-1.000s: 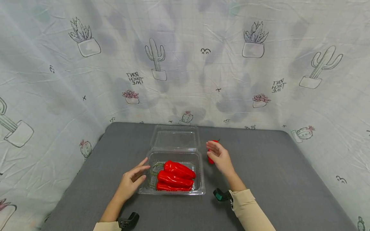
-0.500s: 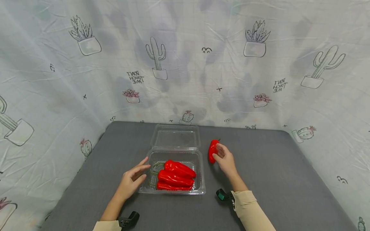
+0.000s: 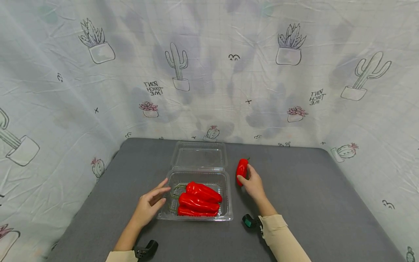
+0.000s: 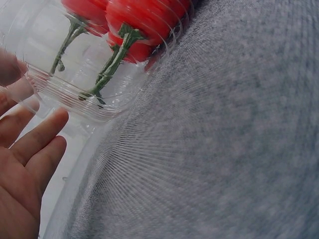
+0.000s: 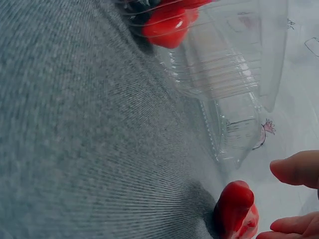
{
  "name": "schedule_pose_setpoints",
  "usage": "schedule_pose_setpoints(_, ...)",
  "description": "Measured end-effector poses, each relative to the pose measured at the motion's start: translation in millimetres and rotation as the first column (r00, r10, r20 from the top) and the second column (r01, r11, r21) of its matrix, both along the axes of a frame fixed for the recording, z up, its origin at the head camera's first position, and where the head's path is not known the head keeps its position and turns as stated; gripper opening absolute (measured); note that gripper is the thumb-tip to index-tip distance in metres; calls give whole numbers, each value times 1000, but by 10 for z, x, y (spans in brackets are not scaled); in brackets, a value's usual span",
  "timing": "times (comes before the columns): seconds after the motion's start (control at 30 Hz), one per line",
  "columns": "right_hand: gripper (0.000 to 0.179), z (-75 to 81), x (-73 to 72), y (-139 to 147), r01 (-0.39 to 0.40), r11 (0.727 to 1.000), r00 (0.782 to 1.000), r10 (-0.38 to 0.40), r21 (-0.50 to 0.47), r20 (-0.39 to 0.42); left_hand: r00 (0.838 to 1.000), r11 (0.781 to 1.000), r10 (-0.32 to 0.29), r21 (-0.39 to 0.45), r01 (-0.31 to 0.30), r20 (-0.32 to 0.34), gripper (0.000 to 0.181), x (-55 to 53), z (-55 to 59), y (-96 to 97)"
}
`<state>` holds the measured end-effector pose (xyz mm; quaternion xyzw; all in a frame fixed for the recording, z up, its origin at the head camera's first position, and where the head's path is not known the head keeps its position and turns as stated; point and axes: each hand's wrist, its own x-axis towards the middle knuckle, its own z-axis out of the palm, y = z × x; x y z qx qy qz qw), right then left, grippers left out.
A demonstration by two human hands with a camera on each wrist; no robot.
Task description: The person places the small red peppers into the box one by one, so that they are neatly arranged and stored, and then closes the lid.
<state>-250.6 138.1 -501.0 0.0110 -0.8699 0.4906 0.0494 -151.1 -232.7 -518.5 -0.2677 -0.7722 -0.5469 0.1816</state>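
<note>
A clear plastic clamshell container (image 3: 230, 203) lies on the grey table with its lid folded back. Several red peppers (image 3: 198, 203) with green stems rest side by side in its base. Another red pepper (image 3: 242, 166) lies on the table to the right of the container. Over that pepper's near right side is my right hand (image 3: 254, 183), thumb and fingers spread apart. In the right wrist view the thumb (image 5: 296, 168) stands off the loose pepper (image 5: 236, 204). My left hand (image 3: 147, 208) has loosely extended fingers right at the container's left rim.
The transparent lid (image 3: 198, 155) lies behind the base, towards the back of the grey table (image 3: 304, 196). A pale curtain (image 3: 209, 65) printed with potted cacti hangs behind and beside the table. Dark straps (image 3: 250, 221) are worn on both wrists.
My right hand first shifts right, uncovering more of the loose pepper, then dips slightly nearer with its fingers beside it. The loose pepper, container and left hand stay in place.
</note>
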Motion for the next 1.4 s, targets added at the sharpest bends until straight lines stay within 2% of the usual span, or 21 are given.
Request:
schedule_pose_setpoints(0.27,71,-29,-36,-60,1,997,1000,0,79,-15,1000,1000,-10,21,10,-22,34,-2,-3,-2)
schedule_pose_setpoints(0.43,72,-76,-65,-74,-4,994,999,8,113,-33,1000,1000,-15,12,15,-1,34,-5,-10,-1)
schedule_pose_setpoints(0.67,75,-114,-97,-82,9,993,999,-4,115,-41,1000,1000,-10,13,10,-14,34,2,-3,7)
schedule_pose_setpoints(0.87,70,-122,-110,-100,62,991,993,-50,116,-109,1000,1000,-6,-5,6,14,33,-5,-6,-11)
schedule_pose_setpoints(1.17,63,-121,-97,-92,103,989,991,-94,107,-91,999,1000,0,-19,1,50,34,-17,-23,-20)
schedule_pose_setpoints(1.4,62,-103,-78,-69,122,985,990,-114,119,-78,1000,1000,0,-13,0,31,34,-14,-22,-20)
